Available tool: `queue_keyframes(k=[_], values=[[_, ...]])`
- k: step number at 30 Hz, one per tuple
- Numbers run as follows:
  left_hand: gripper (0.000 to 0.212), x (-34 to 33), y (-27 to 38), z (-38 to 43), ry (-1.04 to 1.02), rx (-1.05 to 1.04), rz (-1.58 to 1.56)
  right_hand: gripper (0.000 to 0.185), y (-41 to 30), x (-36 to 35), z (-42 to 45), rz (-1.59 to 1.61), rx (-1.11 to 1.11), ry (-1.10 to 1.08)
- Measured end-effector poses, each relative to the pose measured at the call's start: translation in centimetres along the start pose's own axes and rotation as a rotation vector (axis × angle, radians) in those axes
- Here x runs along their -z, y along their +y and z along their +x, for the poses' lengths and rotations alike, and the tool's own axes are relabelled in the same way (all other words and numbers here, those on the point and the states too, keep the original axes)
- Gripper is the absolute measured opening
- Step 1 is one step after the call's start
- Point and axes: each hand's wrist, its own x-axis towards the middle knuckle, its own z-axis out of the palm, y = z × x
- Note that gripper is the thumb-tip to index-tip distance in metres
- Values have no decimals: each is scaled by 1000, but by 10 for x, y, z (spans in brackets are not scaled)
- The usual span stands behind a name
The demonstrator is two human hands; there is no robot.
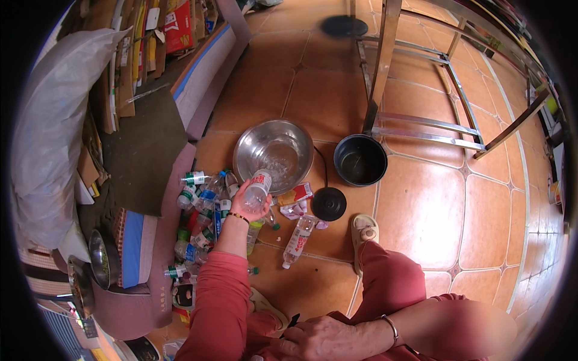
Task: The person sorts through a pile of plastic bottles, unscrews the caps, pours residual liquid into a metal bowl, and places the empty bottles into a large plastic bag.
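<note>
My left hand [251, 201] grips a clear plastic bottle [256, 192] with a red-and-white label. The bottle tips away from me over the near rim of a stainless steel basin [249, 141], and its mouth is out of sight. Clear water [281, 168] ripples in the basin just beyond it. My right hand [316, 337] lies low across my lap with bent fingers; a small dark pointed thing [294, 318] shows beside it, and whether I hold it is unclear. Another bottle with a red-and-white label [298, 241] lies on the floor in front of me.
Several plastic bottles [198, 239] are heaped left of my arm, against a mauve sofa base [156, 270]. Right of the basin stand a dark pot [360, 160] and a round black object [329, 204]. Crumpled wrappers [294, 209] lie between. A metal frame [429, 124] stands farther right.
</note>
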Motion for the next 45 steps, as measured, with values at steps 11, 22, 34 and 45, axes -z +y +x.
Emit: queue_keyframes(k=[11,22,34,45], values=[[63,-3,-8,-1,-39,-29,21,20,0,4,0,40,3,-12],[50,5,-23,9,156,-204,282,22,0,-1,2,20,-13,-8],[30,64,-12,45,602,-825,827,21,2,-5,5,11,3,-36],[37,-46,35,32,1178,-423,2144,23,8,-7,3,-13,-54,-24]])
